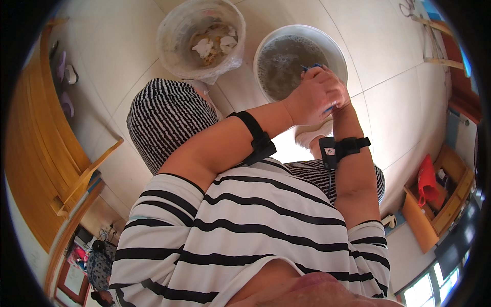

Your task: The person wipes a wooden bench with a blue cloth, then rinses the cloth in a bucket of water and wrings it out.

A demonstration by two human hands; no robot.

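My left hand is closed around a small blue item, perhaps a cloth, at the right part of a white bucket. Pressed against it is my right hand, mostly hidden behind the left one and closed on the same item. A bit of blue also shows below the fingers. Cloudy, foamy water fills much of the bucket. Left of it stands a bin with a clear plastic liner, which holds crumpled white paper and yellowish scraps.
Tiled floor surrounds both containers. A wooden bench runs along the left, with slippers beside it. At the lower right is an open wooden drawer or cabinet with a red bag. My knees flank the bucket side.
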